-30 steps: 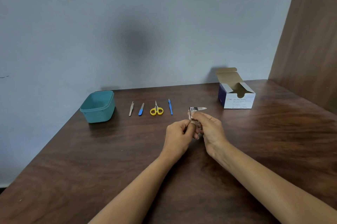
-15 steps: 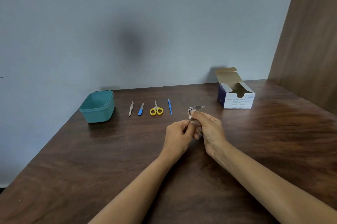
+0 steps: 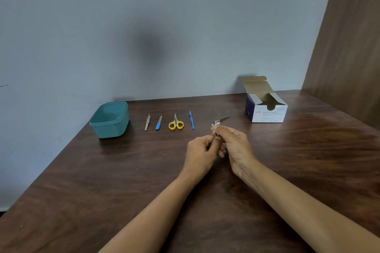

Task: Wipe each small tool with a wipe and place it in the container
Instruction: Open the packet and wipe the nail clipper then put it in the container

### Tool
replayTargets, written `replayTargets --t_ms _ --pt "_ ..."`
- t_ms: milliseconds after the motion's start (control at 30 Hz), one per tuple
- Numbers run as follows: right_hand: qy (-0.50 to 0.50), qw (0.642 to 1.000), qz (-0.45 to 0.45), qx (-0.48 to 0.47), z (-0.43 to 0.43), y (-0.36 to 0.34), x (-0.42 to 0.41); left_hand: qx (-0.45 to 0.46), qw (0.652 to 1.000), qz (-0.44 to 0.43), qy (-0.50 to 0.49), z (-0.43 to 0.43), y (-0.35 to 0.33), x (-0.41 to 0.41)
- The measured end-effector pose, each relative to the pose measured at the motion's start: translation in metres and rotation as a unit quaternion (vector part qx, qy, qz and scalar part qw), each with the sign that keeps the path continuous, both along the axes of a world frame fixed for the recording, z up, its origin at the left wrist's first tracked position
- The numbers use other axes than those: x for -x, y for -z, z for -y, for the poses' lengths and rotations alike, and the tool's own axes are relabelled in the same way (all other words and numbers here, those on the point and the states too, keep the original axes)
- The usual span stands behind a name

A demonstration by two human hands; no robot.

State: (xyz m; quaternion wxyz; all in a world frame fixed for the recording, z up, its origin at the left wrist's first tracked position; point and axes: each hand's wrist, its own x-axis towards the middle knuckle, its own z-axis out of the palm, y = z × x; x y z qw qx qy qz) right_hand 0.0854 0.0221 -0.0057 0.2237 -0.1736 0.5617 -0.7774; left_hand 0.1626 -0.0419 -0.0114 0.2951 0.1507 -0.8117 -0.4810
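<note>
A metal nail clipper with its lever raised to the right is held above the table between both hands. My left hand pinches its lower end. My right hand curls round its body, pressing a small white wipe against it; most of the wipe is hidden. A teal container stands open at the back left. To its right lie metal tweezers, a blue-handled file, yellow scissors and a thin blue tool in a row.
An open box of alcohol swabs stands at the back right. A wooden panel rises on the right and a grey wall runs behind the brown table.
The clipper's lever tip has tilted slightly upward. Both hands stay in nearly the same place on the clipper.
</note>
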Motion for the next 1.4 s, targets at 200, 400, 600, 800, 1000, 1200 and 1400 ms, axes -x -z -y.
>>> replayTargets --t_ms 200,400,600,800,1000,1200,1400 --pt "-0.084 0.995 -0.038 -0.025 -0.004 -0.004 0.005 -0.015 1.000 -0.010 -0.014 0.001 0.000 -0.002" --pt "-0.157 0.985 -0.057 -0.037 -0.010 -0.006 0.014 0.007 0.999 -0.011 -0.039 0.003 0.003 0.000" --pt "-0.159 0.984 -0.061 -0.049 -0.013 -0.010 0.015 -0.038 0.999 -0.027 -0.010 0.000 0.000 -0.001" --pt "-0.100 0.988 -0.066 -0.095 -0.015 -0.014 0.016 -0.262 0.964 -0.046 0.009 0.010 -0.006 -0.001" --pt "-0.151 0.977 -0.061 -0.135 -0.021 -0.021 0.016 -0.345 0.934 -0.085 0.031 0.014 -0.008 -0.002" --pt "-0.175 0.973 -0.051 -0.141 -0.022 -0.025 0.012 -0.321 0.942 -0.067 0.068 0.015 -0.009 -0.005" --pt "-0.166 0.967 -0.059 -0.185 -0.021 -0.023 0.013 -0.329 0.938 -0.076 0.082 0.017 -0.008 -0.006"
